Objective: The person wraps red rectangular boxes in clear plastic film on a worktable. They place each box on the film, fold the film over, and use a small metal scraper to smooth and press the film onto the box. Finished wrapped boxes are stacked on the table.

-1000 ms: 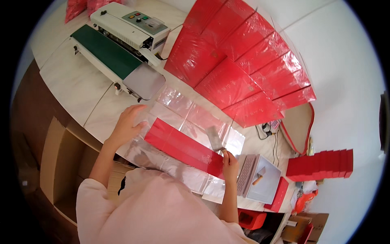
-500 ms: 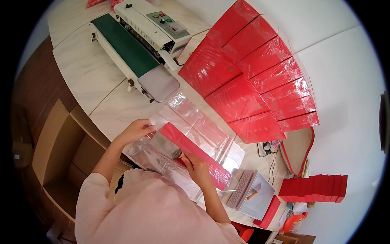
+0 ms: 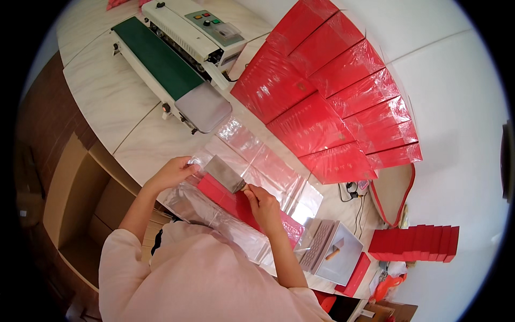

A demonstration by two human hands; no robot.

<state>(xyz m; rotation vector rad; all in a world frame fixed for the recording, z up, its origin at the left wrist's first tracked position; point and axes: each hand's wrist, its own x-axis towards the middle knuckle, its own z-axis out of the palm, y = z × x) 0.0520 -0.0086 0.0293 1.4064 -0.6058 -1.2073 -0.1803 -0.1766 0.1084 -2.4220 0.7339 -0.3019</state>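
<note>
A flat red box (image 3: 236, 206) lies slantwise before me in a clear plastic wrap, on top of several clear plastic bags (image 3: 201, 213). My left hand (image 3: 178, 172) pinches the loose plastic at the box's far left end. In my right hand (image 3: 263, 206) is a scraper, gripped by its handle. The wide metal blade of this scraper (image 3: 223, 173) reaches over the box's upper left part, close to my left hand. Whether the blade touches the box or only the film cannot be told.
A sealing machine with a green conveyor belt (image 3: 158, 59) stands at the back left. Wrapped red boxes (image 3: 311, 123) are stacked at the back right. To the right are a grey, laptop-like object (image 3: 335, 255) and a stack of red boxes (image 3: 413, 244). A cardboard box (image 3: 75, 214) stands at left.
The scraper blade has moved up and right across the red box, turning with my right hand. My left hand has shifted slightly left, still pinching the plastic.
</note>
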